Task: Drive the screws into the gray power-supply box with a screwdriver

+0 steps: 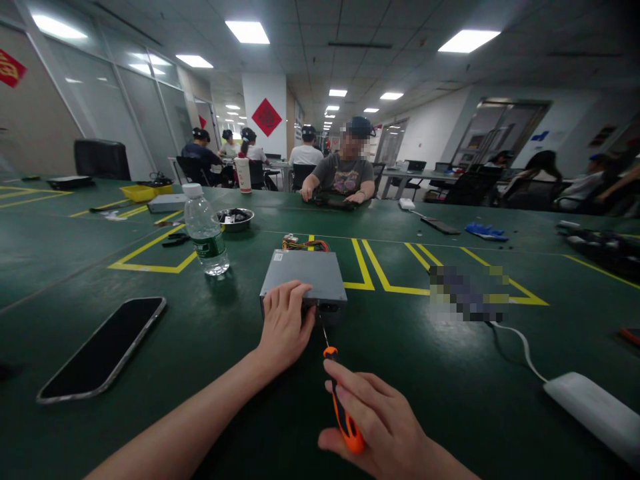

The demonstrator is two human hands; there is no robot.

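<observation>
A grey metal box (pixel 306 270) lies on the green table, with a bundle of coloured wires (pixel 305 244) at its far side. My left hand (pixel 287 320) grips the near left edge of the box, fingers bent over its top and the thumb at the front face. Between the fingers of my right hand (pixel 373 417) is an orange and black screwdriver (pixel 345 417). Its shaft points away from me, and the tip meets the front face of the box beside my left thumb, near a dark socket (pixel 329 308).
On the left are a phone (pixel 105 350), a water bottle (pixel 206 233) and a metal bowl (pixel 245 223). To the right lie a blurred dark device (pixel 465 293), a white power bank (pixel 595 413) and blue gloves (pixel 485 232). A person (pixel 345 167) sits across the table.
</observation>
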